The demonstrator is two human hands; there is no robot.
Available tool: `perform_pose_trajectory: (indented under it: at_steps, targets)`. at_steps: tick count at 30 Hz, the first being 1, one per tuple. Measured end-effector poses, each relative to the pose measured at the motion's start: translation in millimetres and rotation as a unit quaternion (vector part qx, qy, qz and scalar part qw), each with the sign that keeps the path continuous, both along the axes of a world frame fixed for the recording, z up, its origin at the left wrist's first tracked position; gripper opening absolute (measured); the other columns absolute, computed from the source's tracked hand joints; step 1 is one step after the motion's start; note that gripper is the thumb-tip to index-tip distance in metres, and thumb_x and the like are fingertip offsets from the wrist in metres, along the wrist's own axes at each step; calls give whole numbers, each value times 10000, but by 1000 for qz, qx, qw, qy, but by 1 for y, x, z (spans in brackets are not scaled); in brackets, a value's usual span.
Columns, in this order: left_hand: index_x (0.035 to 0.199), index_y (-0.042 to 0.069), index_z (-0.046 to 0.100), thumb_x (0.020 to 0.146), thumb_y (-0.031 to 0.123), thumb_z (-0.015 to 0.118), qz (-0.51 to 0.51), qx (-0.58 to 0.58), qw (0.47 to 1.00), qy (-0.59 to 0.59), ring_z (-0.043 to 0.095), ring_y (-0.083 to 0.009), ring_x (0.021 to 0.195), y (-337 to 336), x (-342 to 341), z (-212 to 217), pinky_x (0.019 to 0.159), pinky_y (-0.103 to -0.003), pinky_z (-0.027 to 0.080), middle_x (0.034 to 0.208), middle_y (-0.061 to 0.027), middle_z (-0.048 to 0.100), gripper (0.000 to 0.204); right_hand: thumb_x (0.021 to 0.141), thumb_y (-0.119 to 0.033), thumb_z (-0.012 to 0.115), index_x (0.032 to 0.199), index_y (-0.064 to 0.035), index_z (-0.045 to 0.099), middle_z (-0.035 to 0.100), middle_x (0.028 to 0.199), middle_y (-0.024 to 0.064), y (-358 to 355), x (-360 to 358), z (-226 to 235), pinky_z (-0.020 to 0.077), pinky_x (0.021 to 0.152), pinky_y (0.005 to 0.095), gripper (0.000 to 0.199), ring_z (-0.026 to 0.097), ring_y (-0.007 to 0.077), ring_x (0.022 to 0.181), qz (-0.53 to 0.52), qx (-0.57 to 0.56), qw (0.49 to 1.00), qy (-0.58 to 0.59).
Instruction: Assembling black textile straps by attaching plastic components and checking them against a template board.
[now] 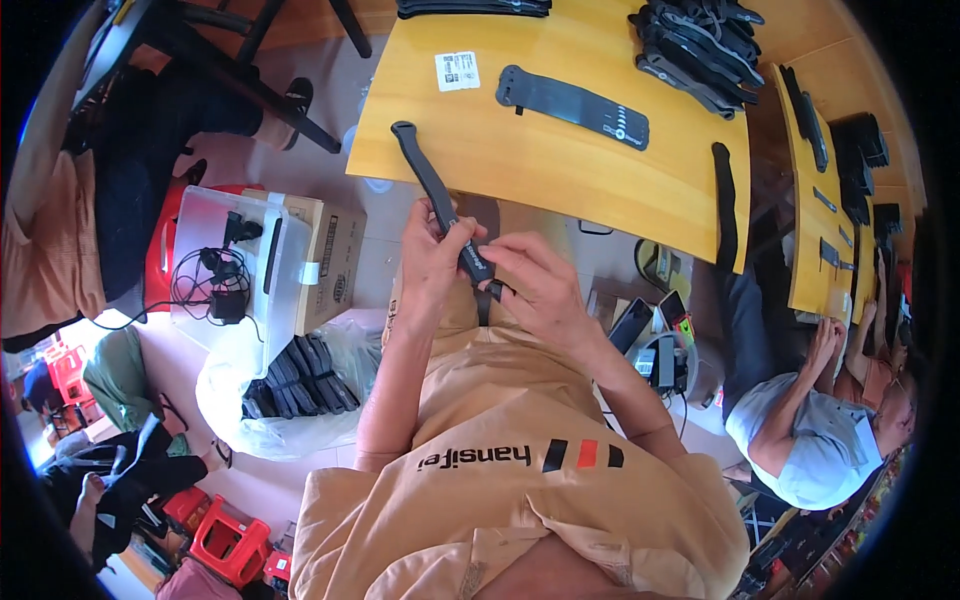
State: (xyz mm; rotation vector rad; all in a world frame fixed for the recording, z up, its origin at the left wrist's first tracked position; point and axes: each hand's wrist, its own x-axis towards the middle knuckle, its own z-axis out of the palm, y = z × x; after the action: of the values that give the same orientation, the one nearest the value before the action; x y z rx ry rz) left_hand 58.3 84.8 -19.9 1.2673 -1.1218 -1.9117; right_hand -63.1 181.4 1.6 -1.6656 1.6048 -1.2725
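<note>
A long black strap runs from the yellow table down toward my lap. My left hand grips the strap near its lower end, thumb across it. Just to the right, my right hand pinches the strap's end, fingers curled around it. Both hands meet just below the table's near edge, above my tan shirt. Another flat black strap lies on the table beyond, next to a small white label.
A heap of black straps sits at the table's far right. A single strap hangs over the near right edge. On the floor at left stand a clear lidded box, a cardboard box and a bag of black straps. A person in a grey shirt works at right.
</note>
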Motion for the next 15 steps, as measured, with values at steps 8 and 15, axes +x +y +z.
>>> perform_pose_trajectory:
  at_steps: [8,15]
  targets:
    - [1081,-11,522,835,128,616,-47,79,988,126,611,-100,733,15,2,13,607,-201,488,880,-89,635,298,701,121,546,1033,41,596,569,959,135,8,-6,-3,521,701,278,346,614,199,816,-55,55,982,-172]
    - [1081,-11,556,826,120,634,-38,75,985,148,612,-100,782,28,5,11,681,-221,503,896,-57,632,297,699,151,495,1025,42,608,571,956,128,13,-7,-6,520,728,260,362,616,198,830,-42,50,971,-231]
